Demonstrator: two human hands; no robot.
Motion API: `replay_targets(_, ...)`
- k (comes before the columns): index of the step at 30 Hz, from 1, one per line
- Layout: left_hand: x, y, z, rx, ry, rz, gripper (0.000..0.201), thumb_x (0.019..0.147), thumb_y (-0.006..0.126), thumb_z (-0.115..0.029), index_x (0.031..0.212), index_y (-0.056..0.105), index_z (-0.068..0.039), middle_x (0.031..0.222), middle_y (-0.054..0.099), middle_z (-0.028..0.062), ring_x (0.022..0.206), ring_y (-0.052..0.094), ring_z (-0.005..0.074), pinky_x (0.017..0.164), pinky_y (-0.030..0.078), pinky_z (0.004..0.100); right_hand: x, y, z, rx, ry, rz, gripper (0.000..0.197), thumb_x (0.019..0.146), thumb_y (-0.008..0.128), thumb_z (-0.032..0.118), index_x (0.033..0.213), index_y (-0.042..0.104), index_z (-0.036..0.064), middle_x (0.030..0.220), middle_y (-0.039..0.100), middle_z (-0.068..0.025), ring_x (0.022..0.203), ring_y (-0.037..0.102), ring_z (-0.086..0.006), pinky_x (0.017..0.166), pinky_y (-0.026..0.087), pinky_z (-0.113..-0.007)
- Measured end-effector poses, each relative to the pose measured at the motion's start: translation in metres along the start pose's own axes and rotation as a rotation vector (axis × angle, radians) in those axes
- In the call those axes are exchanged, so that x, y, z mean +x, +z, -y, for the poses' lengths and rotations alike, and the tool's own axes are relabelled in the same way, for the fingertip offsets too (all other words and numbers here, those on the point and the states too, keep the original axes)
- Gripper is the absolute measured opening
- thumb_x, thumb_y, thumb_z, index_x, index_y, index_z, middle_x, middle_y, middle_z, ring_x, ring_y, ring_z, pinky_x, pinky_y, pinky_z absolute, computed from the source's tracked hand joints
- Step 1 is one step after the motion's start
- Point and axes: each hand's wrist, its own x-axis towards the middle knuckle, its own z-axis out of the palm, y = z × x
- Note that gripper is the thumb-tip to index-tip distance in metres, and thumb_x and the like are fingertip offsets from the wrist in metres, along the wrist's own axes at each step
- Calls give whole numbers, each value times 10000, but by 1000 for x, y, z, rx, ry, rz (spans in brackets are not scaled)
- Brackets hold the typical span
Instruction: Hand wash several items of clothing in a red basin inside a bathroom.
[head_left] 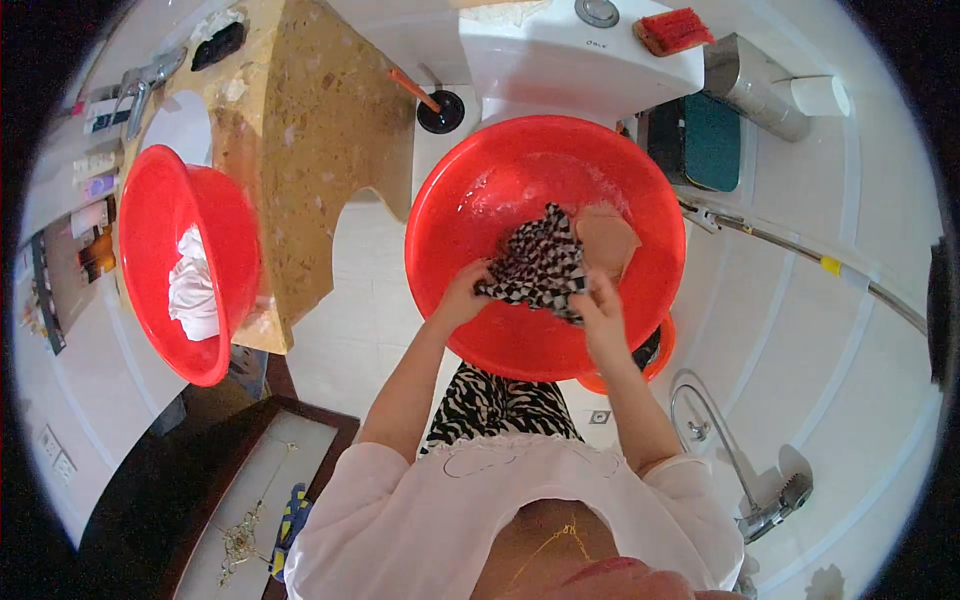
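Observation:
Both of my hands are over a large red basin (470, 150), gripping a black-and-white checked cloth (545, 262) that is bunched between them. My left hand (464, 292) pinches the cloth's left edge, and my right hand (602, 305) is closed on its lower right corner. Beside the checked cloth, toward the basin's right wall, lies a beige piece of fabric (606, 240). Water glistens along the far inner side of the basin.
A second red basin (240, 230) holding white cloth (192, 285) rests on the stone counter (310, 120) at left. Beyond the large basin stands a white toilet tank (540, 60) with a red brush (674, 32). A plunger (438, 108) stands between them. At right hangs a shower head (790, 495).

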Motion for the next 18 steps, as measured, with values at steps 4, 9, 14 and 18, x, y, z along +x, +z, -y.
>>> replay_targets(4,22,-52,-67,-197,-58,-94,274,651,682,35,869,538,-49,1003,645,117,1047,586,298,890,481,383,17,-52,39,-66,-10,-204,199,793,549,-30,962,523,71,887,560,6,795,509,-84,703,430,-252)
replay_targets(9,66,-63,-50,350,192,-243,380,617,592,61,966,571,-89,1044,601,127,1111,539,323,978,398,480,78,-112,-18,-673,-183,-167,317,763,583,-19,1069,543,53,941,585,-87,888,557,-191,780,447,-317)
replay_targets(14,112,1,-23,595,124,-159,609,786,632,-182,1368,467,-251,1491,318,141,1400,243,353,1070,228,653,144,-84,-66,-1372,-636,-141,534,803,612,184,1325,504,149,1348,444,-175,1236,405,-402,1007,347,-522)
replay_targets(18,158,58,6,743,30,-145,644,856,612,-377,1447,367,-301,1558,181,122,1440,132,355,1045,218,691,204,-65,-122,-1642,-567,-73,592,837,579,375,1403,454,252,1473,331,-180,1355,281,-432,1058,265,-608)
